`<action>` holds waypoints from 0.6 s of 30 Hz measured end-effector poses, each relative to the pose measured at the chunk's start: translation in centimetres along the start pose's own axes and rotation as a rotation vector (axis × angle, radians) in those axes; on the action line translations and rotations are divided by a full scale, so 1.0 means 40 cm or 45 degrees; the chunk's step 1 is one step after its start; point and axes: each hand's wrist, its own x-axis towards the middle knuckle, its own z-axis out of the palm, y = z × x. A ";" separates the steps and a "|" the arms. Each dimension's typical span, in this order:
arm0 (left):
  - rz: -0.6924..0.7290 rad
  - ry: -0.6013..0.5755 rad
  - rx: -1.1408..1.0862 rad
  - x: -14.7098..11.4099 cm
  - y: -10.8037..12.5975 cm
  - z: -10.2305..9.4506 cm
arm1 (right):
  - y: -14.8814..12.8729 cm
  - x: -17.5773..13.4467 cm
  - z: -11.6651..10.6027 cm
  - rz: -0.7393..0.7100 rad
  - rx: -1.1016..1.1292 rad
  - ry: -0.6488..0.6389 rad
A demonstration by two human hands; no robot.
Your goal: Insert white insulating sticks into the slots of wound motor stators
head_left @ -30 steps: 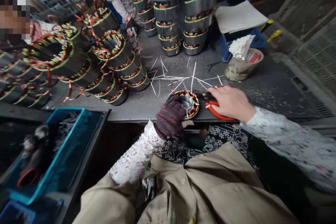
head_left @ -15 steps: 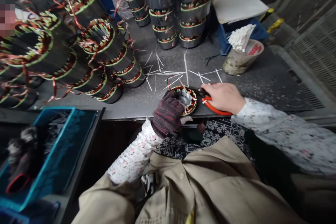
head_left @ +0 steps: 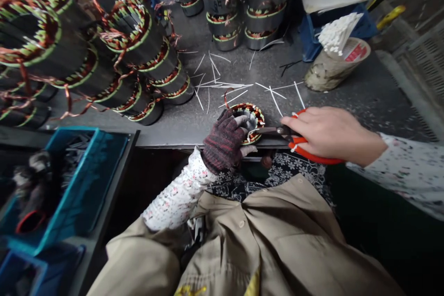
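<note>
On our workbench [head_left: 173, 127], a copper-wound stator [head_left: 258, 114] lies in our nearer, gloved left hand [head_left: 224, 142], fingers curled over its left rim. Our right hand [head_left: 324, 130] clasps red-handled scissors [head_left: 281, 132] (blade opening we cannot tell), their long axis pointing left over its right rim.

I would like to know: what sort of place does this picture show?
Probably a factory workshop, perhaps for electric-motor parts: stacks of metal rings with copper windings stand on the worktop, the right hand holds red-handled scissors, and a turquoise bin sits at the left.
</note>
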 end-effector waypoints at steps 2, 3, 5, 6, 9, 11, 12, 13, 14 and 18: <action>-0.006 0.004 0.025 -0.001 0.004 0.001 | -0.015 0.002 0.003 -0.058 0.012 0.053; -0.011 0.005 0.042 0.000 0.006 0.001 | -0.021 0.003 0.005 -0.073 0.015 0.059; -0.015 0.006 0.077 0.005 0.013 -0.001 | -0.027 0.004 0.012 -0.080 0.010 0.035; -0.016 0.004 0.091 0.008 0.016 -0.002 | -0.028 0.004 0.016 -0.077 0.009 0.027; -0.043 -0.048 0.119 0.016 0.024 -0.002 | -0.017 0.003 0.029 -0.041 0.031 0.073; -0.102 -0.106 0.115 0.022 0.028 -0.002 | 0.003 0.006 0.045 0.044 0.050 0.129; -0.140 -0.138 0.096 0.026 0.030 -0.002 | 0.019 0.009 0.056 0.109 0.068 0.154; -0.188 -0.164 0.058 0.030 0.033 -0.005 | 0.038 0.014 0.069 0.177 0.099 0.172; -0.252 -0.177 -0.014 0.034 0.035 -0.009 | 0.059 0.020 0.083 0.234 0.143 0.178; -0.894 0.120 -0.803 0.047 0.046 -0.052 | 0.133 0.075 0.134 0.277 0.211 0.272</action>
